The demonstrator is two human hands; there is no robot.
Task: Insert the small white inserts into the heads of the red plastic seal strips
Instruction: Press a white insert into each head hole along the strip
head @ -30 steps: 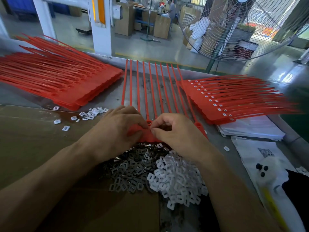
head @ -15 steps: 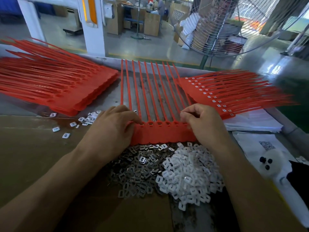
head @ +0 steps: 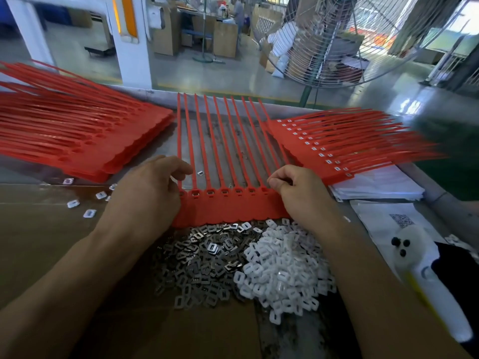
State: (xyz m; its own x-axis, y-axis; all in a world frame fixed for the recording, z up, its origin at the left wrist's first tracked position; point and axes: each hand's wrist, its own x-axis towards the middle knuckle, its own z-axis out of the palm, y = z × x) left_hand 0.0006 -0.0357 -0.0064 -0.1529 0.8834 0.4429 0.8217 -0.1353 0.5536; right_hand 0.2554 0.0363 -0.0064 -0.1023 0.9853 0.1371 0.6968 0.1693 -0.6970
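A joined sheet of red seal strips (head: 228, 209) lies flat in front of me, heads toward me and tails pointing away. Its heads show small square sockets in a row. My left hand (head: 147, 195) grips the sheet's left end with curled fingers. My right hand (head: 302, 193) pinches the right end at the last head. Just below the sheet lies a heap of small white inserts (head: 282, 270), and beside it a heap of grey metal clips (head: 204, 257). What either hand holds besides the sheet is hidden.
A stack of red strip sheets (head: 77, 136) lies at the left. Another stack with white inserts in its heads (head: 337, 149) fans out at the right, over white paper (head: 375, 186). Loose inserts (head: 89, 213) dot the cardboard (head: 39, 242). A white bottle (head: 425, 275) lies at the right edge.
My hands have moved apart from the middle of the sheet to its two ends, uncovering the row of heads. The sheet now lies spread flat between them.
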